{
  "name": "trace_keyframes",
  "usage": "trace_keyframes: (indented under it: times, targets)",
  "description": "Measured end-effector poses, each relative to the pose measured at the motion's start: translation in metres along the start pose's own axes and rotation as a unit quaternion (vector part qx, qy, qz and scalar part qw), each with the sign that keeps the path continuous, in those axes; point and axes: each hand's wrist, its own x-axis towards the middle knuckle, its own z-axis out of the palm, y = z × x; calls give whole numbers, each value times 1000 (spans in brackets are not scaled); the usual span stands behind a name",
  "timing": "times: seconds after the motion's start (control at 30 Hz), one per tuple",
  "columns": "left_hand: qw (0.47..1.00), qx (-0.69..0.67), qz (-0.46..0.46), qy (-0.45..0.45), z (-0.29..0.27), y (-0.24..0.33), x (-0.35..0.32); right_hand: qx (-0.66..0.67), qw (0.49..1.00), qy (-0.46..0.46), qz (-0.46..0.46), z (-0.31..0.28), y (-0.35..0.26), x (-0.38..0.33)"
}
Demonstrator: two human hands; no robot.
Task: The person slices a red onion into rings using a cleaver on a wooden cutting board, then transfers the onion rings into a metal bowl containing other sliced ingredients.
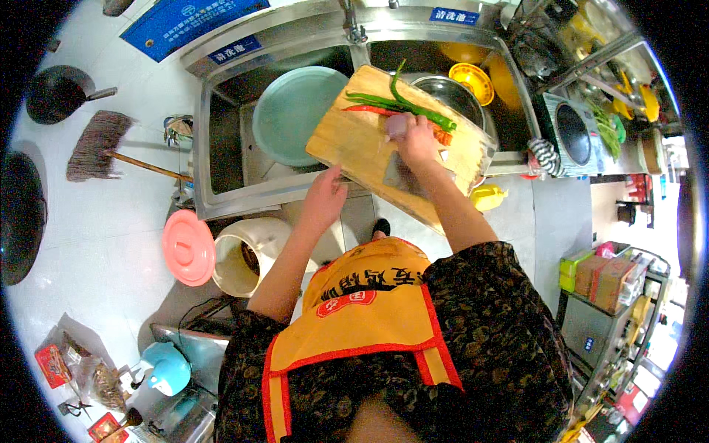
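Note:
A wooden cutting board (354, 144) lies tilted across the front of the double sink. My right hand (419, 144) is over its middle, fingers closed on a pale purple onion (396, 127). Green chili peppers (380, 102) and a red chili pepper (363, 109) lie beside that hand toward the far edge. Some orange pieces (442, 136) sit just right of my fingers. Under my right wrist rests a grey flat blade (402, 176), partly hidden by the arm. My left hand (325, 195) is at the board's near left edge, holding nothing, fingers apart; contact with the board is unclear.
In the left basin stands a large pale green basin (295, 118); a metal bowl (450, 96) and a yellow colander (473, 83) are in the right one. The faucet (356, 31) rises behind. A cream bucket (247, 258), pink lid (189, 247) and mop (103, 148) are at left.

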Motion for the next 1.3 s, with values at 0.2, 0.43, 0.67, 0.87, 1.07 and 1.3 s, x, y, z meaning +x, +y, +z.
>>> trace_keyframes:
  times: [0.2,0.43,0.67,0.87,1.07,1.3]
  targets:
    - [984,155,72,45,37,9,69,145,987,-57,-40,-3,-23,-9]
    - [962,242,122,-26,63,19,117,102,992,-69,9,-99,51,-67]
    - [939,210,271,29,77,21,139,-106,984,-143,-11,-89,72,-138]
    - [954,91,287,-12,86,13,163,-118,976,-184,4,-75,72,-140]
    - [950,-297,-3,-101,43,16,159,59,974,-210,68,-121,39,-137]
    - [954,181,239,14,22,-6,110,188,965,-133,121,-108,11,-123]
